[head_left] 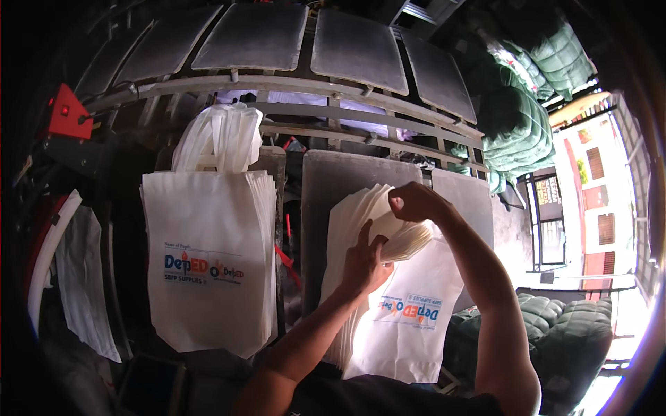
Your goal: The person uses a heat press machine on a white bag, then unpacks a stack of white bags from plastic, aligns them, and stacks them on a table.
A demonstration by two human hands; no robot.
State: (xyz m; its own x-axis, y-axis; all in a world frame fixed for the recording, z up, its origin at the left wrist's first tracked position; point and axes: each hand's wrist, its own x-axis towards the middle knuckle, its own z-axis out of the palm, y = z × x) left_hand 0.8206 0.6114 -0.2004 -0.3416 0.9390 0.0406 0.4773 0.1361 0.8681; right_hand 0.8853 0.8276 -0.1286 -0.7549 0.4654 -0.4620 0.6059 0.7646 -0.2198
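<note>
A thick stack of white cloth bags (pixel 406 312) with a coloured print lies on a grey pallet board (pixel 326 187) in front of me. My left hand (pixel 364 260) presses against the folded bundle of bag handles at the stack's top, fingers spread. My right hand (pixel 413 201) is closed on the upper edge of that bundle and pulls the top layers up. A second stack of white printed bags (pixel 208 277) hangs over the neighbouring board on the left, its handles (pixel 218 135) bunched upward.
Several grey pallet boards (pixel 253 38) fan out on a metal carousel frame (pixel 291 87) above. A red part (pixel 66 111) sits at far left. Green bundled sacks (pixel 520 118) are piled at right and at lower right (pixel 569 333). White cloth (pixel 87 277) hangs at left.
</note>
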